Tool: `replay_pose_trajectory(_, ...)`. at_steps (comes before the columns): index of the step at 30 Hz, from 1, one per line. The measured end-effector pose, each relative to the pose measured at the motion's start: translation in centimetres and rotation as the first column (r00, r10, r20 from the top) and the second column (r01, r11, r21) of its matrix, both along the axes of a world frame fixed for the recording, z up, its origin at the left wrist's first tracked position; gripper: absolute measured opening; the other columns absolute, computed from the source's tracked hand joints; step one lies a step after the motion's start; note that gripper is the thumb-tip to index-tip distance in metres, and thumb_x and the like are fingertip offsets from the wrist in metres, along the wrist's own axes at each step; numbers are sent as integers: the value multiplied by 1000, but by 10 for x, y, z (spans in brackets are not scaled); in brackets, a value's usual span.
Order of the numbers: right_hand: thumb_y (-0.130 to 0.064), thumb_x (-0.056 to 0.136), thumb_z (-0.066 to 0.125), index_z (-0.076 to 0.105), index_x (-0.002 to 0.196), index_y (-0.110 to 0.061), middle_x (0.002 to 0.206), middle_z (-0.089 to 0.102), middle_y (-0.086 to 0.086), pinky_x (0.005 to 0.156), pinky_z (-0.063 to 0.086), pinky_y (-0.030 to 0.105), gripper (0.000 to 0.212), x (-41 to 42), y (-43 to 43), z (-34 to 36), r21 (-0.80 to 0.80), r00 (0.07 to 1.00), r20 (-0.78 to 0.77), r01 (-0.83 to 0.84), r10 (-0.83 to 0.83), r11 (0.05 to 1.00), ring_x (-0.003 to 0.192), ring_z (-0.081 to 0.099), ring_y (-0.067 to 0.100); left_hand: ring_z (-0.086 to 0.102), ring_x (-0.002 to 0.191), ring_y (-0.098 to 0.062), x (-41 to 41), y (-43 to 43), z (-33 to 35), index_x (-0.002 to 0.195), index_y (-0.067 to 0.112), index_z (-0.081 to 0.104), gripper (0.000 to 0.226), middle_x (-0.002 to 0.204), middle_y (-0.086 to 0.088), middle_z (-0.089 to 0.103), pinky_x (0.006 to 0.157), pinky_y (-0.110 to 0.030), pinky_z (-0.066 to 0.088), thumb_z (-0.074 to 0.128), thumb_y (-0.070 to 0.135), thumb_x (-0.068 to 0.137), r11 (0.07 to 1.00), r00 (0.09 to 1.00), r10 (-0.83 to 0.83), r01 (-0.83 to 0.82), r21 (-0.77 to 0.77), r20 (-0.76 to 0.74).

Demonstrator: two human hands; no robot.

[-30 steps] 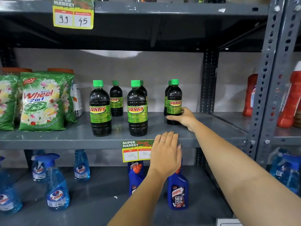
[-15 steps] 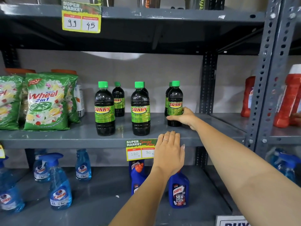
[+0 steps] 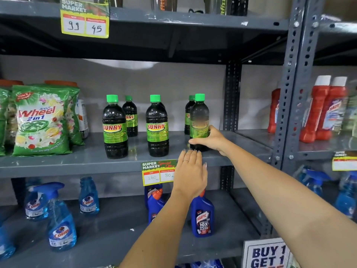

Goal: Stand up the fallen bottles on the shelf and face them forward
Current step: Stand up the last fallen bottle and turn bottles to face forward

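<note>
Rightmost bottle (image 3: 199, 122) pulled forward toward shelf edge (image 3: 96, 167) since earlier frame; right hand (image 3: 209, 141) wrapped around its base. Left hand (image 3: 190, 175) open, flat over edge. All bottles upright; only final facing seems left.

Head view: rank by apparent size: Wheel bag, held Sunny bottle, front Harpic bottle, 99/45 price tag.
1. Wheel bag
2. Held Sunny bottle, gripped by the right hand
3. Harpic bottle and price tag: look alike; depths differ, so unranked.
</note>
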State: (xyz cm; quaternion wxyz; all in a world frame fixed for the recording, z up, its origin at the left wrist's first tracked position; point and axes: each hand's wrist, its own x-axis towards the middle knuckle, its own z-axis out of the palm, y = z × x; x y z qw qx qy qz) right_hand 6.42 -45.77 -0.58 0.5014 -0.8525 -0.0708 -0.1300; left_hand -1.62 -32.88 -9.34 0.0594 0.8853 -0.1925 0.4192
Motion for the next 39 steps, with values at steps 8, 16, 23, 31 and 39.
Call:
replay_pose_trajectory(8, -37, 63, 92, 48, 126, -17, 114, 60, -3, 81, 44, 26, 79, -11, 4, -6, 38, 999, 25, 35, -36, 999, 103, 57, 14, 63, 106, -27, -8, 8, 6, 113, 3, 67, 46, 111, -12, 70, 105, -39, 42, 36, 29, 91, 999, 999, -38, 38, -7, 9)
replay_pose_trajectory(16, -36, 64, 91, 44, 124, -19, 118, 59, -2, 86, 46, 30, 77, -17, -1, -8, 31, 1000, 1, 17, -17, 999, 109, 57, 17, 59, 118, -29, -7, 2, 9, 122, 0, 64, 55, 124, -16, 65, 107, -40, 40, 30, 33, 93, 999, 997, 10, -14, -41, -78)
replay_pose_trajectory(23, -51, 48, 91, 50, 126, -22, 115, 64, -5, 87, 50, 32, 93, -18, -2, -6, -2, 1000, -9, 18, -18, 1000, 108, 61, 15, 50, 129, -32, -6, 5, 4, 133, -2, 54, 67, 135, -20, 56, 112, -43, 35, 18, 39, 93, 1000, 998, 10, -9, 27, -68)
replay_pose_trajectory(31, -59, 37, 86, 50, 127, -20, 115, 65, -3, 89, 50, 33, 104, -19, 0, -6, -5, 1000, 17, 9, -9, 1000, 107, 61, 15, 44, 133, -32, -9, 5, -1, 138, -2, 48, 65, 140, -19, 52, 115, -44, 30, 22, 41, 96, 998, 998, 35, -33, 48, -60)
replay_pose_trajectory(39, -55, 44, 88, 50, 128, -21, 117, 64, -4, 90, 49, 33, 98, -16, -1, -9, 6, 999, 36, 12, -12, 1000, 109, 60, 16, 39, 138, -31, -11, 12, 8, 141, -4, 43, 66, 144, -20, 47, 116, -43, 28, 20, 40, 97, 989, 994, 84, -76, 123, -65)
